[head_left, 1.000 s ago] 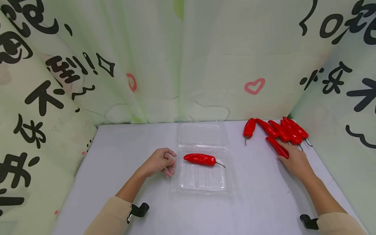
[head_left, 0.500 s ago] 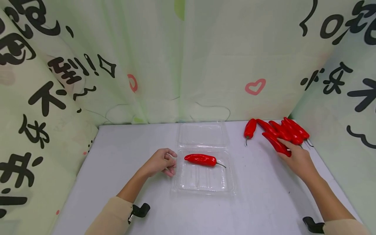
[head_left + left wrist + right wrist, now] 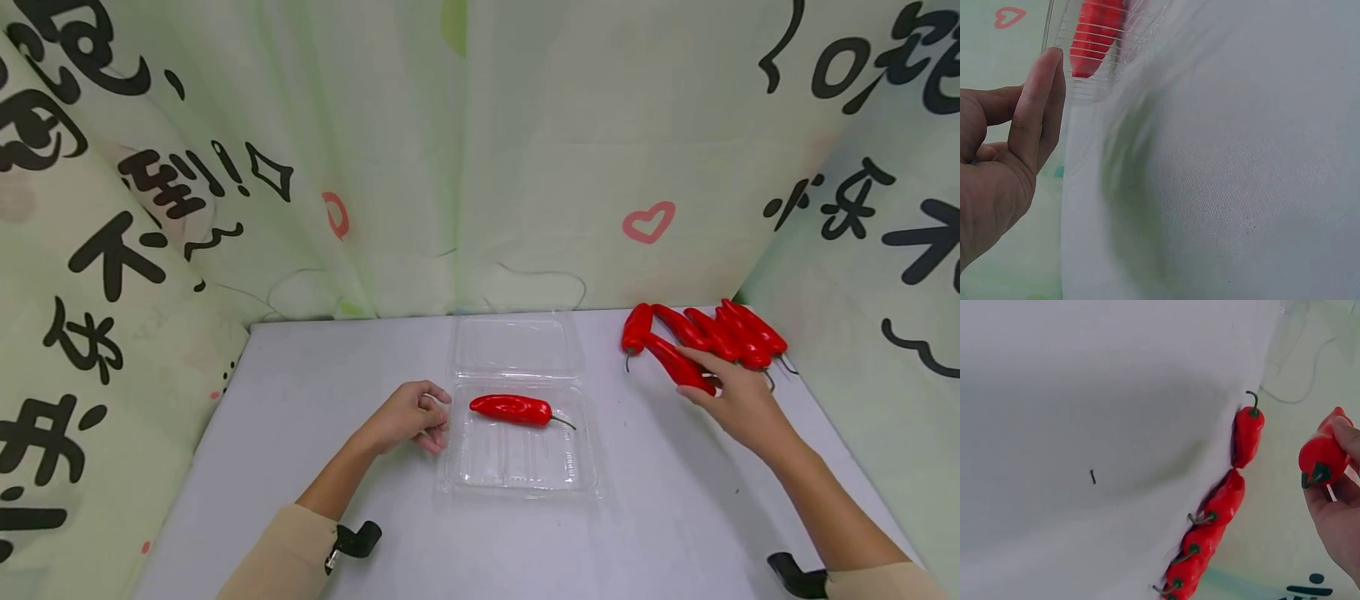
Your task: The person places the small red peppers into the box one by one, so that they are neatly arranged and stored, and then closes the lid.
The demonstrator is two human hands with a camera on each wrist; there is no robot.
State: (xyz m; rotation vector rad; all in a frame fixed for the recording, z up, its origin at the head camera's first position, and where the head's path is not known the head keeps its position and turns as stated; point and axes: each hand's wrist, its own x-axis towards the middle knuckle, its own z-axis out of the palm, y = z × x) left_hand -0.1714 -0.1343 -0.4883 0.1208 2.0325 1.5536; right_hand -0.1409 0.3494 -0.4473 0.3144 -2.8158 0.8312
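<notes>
Right hand (image 3: 740, 404), well right of the clear plastic clamshell container (image 3: 517, 467), grips one red chili pepper (image 3: 677, 365), fingers narrowed round it; left hand (image 3: 409, 417) at the container's left edge, fingers loosely curled, contact with the edge uncertain; a second chili pepper (image 3: 513, 408) lies inside the container's base.

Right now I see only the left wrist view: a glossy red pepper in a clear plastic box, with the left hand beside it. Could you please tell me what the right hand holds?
Observer: The right hand holds a second long, glossy red pepper.
Operator: I understand. Do other peppers lie on the white table, outside the box?
Observer: Yes, five red peppers lie along its far edge, at the right.
Operator: And the boxed pepper, where does its stem point?
Observer: Its thin, dark stem points toward the right hand's side.
</notes>
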